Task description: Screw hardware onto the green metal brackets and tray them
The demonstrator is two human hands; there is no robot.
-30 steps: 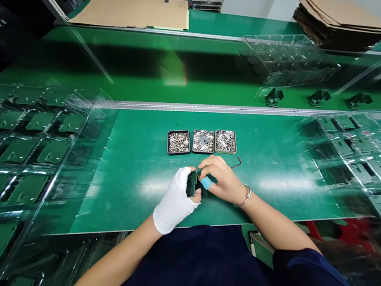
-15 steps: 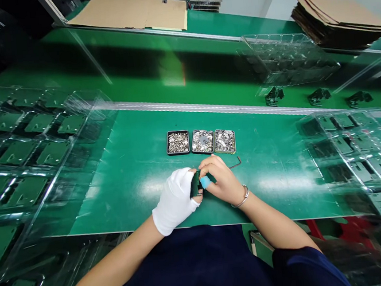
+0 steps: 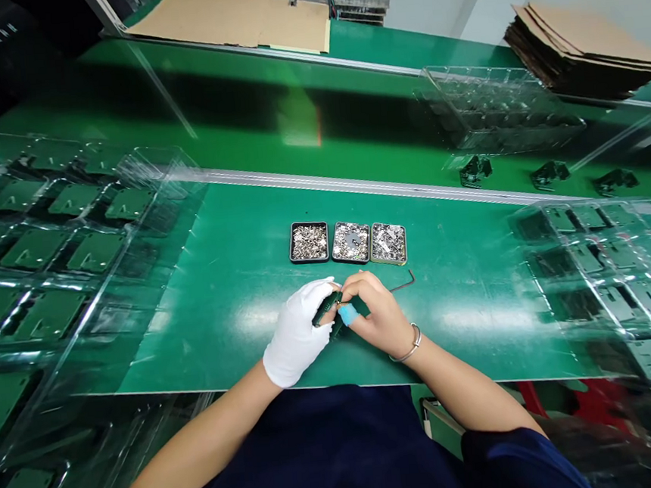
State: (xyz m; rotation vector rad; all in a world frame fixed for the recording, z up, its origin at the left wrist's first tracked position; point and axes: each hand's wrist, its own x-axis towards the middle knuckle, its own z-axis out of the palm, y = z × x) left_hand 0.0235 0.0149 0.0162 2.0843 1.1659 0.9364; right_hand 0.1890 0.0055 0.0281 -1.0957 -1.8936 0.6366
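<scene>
White-gloved, your left hand [image 3: 295,326] grips one dark-green part [image 3: 325,308] above the counter [image 3: 230,267]; your right hand [image 3: 375,312] pinches one tiny brassy piece [image 3: 339,302], fingers [image 3: 358,280] partly hiding both. Three small trays [image 3: 310,260] and one L-shaped key [image 3: 404,286] lie beyond.

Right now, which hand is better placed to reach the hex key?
Likely the right hand: it is nearer the hex key, though also busy at the dark green part. The left hand, white-gloved, holds that part, farther from the key.
</scene>
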